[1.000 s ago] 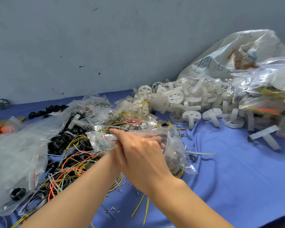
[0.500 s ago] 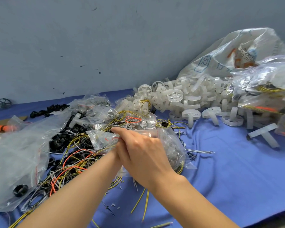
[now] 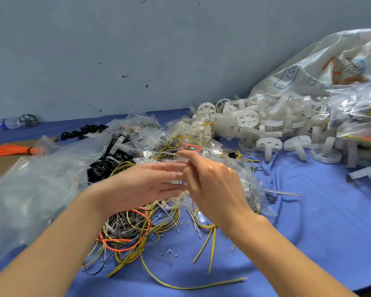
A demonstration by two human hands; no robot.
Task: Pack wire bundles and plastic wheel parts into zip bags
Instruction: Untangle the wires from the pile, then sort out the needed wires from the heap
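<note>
Both hands at the zip bag, mid-table!
Right hand [image 3: 212, 185] pinches the clear zip bag [image 3: 246, 185] at its red-striped top; left hand [image 3: 141, 185] lies flat-fingered beside it (motion-blurred), above loose wires [image 3: 133, 230], white plastic wheels [image 3: 266, 127] piled behind.

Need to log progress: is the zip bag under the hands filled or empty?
Filled. The clear zip bag bulges with small parts and wires visible through the plastic beside the right hand. Whether its seal is closed, cannot tell.

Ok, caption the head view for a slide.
Both hands work a clear zip bag over tangled wires, white plastic wheels heaped behind on blue cloth.
</note>
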